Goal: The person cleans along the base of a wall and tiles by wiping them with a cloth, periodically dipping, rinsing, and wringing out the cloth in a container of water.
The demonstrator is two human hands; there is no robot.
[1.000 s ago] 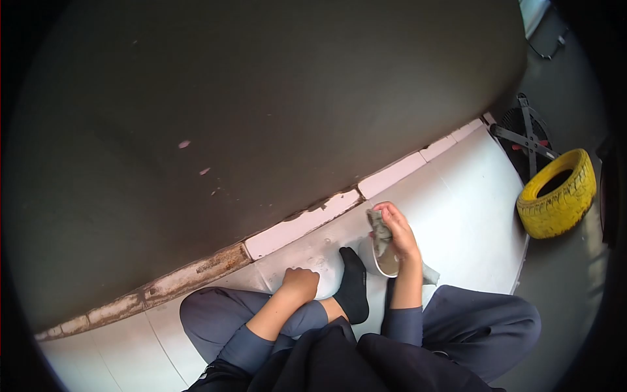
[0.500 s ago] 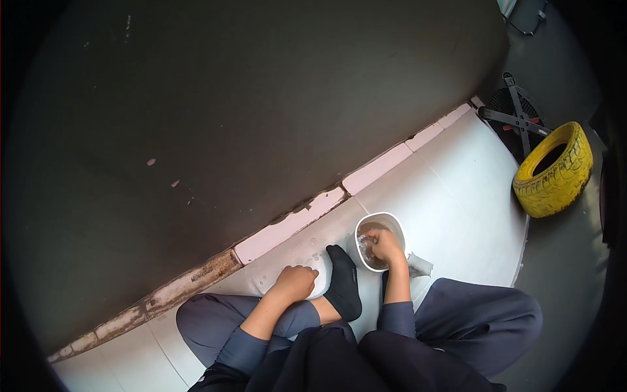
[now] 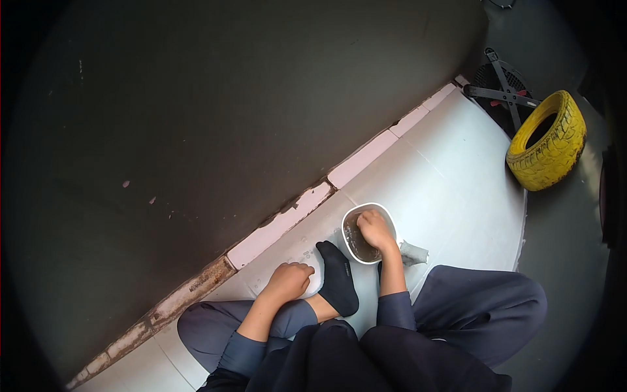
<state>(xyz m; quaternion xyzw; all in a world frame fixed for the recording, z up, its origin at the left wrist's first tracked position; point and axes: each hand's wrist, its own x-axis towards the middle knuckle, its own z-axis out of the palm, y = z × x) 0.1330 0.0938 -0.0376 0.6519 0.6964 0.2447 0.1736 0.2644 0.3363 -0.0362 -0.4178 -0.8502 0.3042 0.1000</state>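
Note:
A white container (image 3: 345, 243) with rounded corners stands on the pale tiles, with murky brownish water (image 3: 363, 248) inside. My right hand (image 3: 375, 228) reaches over its rim, fingers curled down at the water; whatever they hold is hidden. My left hand (image 3: 289, 282) is closed above my bent leg, left of the black sock (image 3: 337, 281) on my foot. Its fingertips face away, so its contents cannot be seen. Just right of the container lies a crumpled grey piece (image 3: 414, 253), perhaps cloth or paper. Wet drops (image 3: 307, 253) dot the tiles near my toes.
Chipped pink edging (image 3: 281, 225) runs diagonally between the tiles and a dark grey surface (image 3: 196, 117). At the right, a yellow tyre (image 3: 548, 147) leans beside a black cross-shaped frame (image 3: 506, 85). My folded knees (image 3: 483, 307) flank the container.
My right hand has shifted within the container, from lower right toward its upper rim, and its fingers turned further down. My left hand stays closed in much the same place. The view has shifted slightly.

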